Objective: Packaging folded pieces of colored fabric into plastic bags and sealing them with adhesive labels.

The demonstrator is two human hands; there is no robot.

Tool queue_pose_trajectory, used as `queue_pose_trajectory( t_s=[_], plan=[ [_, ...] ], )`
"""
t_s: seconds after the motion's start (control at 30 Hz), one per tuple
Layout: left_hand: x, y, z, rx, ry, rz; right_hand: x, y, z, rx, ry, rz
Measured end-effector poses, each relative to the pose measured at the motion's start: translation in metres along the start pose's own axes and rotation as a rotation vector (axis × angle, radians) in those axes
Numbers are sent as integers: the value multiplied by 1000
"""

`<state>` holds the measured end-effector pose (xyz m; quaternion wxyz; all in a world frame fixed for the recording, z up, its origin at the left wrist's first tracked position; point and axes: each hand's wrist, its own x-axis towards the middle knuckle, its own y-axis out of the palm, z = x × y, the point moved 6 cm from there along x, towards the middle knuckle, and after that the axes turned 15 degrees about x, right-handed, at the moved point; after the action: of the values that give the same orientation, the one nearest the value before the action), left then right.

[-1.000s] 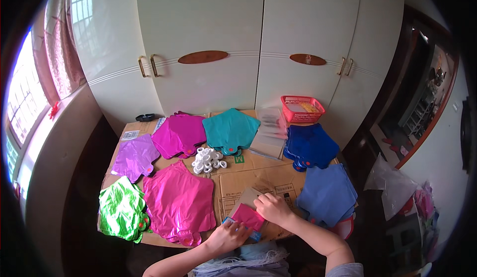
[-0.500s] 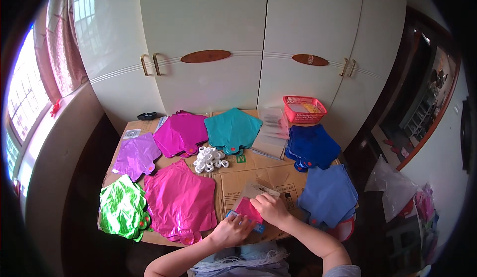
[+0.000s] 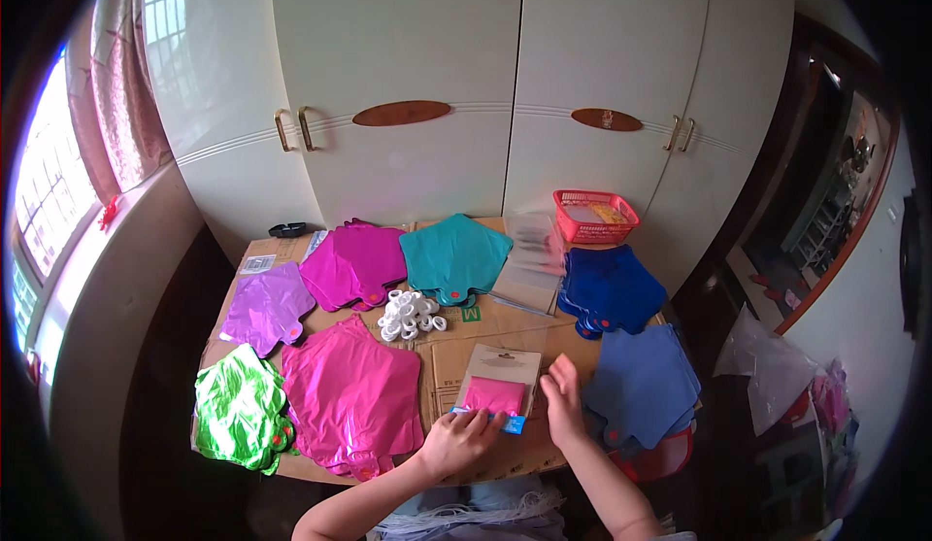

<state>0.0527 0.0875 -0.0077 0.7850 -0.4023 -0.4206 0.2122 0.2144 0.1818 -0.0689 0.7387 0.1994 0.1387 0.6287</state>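
Observation:
A clear packet (image 3: 500, 360) with a hang hole at its top lies at the front middle of the cardboard-covered table. Inside it shows a folded pink foil sheet (image 3: 495, 395), and a blue strip (image 3: 513, 425) runs along its lower edge. My left hand (image 3: 464, 442) grips that lower edge, fingertips on the strip and the foil. To the right of the packet, my right hand (image 3: 564, 403) is raised on its side, fingers extended and holding nothing. Left of my left hand lies a stack of pink foil balloons (image 3: 354, 395).
Around lie flat foil balloons in light green (image 3: 238, 405), lilac (image 3: 269, 300), magenta (image 3: 353, 264), teal (image 3: 456, 257), dark blue (image 3: 614, 287) and pale blue (image 3: 641, 381). White rings (image 3: 410, 314) are heaped mid-table. Clear sleeves (image 3: 531, 264) lie beside a red basket (image 3: 595, 230) at the back.
My right hand has let go of the packet's upper part and moved right. The packet now lies straighter, with its top and the pink foil uncovered. My left hand stays at the lower edge.

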Motion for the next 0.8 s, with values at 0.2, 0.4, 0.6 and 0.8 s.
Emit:
queue_pose_trajectory(
  t_s=[0.2, 0.4, 0.6, 0.8],
  plan=[
    [5, -15, 2, -17, -31, -57, -56, 32, 3, 596, 585, 330],
    [13, -21, 9, 146, -47, -97, -75, 46, 12, 523, 524, 337],
    [9, -26, 3, 160, -36, -105, -71, 36, 2, 461, 495, 264],
    [-3, -35, 27, -169, -299, -151, -66, 27, 3, 389, 377, 308]
  ],
)
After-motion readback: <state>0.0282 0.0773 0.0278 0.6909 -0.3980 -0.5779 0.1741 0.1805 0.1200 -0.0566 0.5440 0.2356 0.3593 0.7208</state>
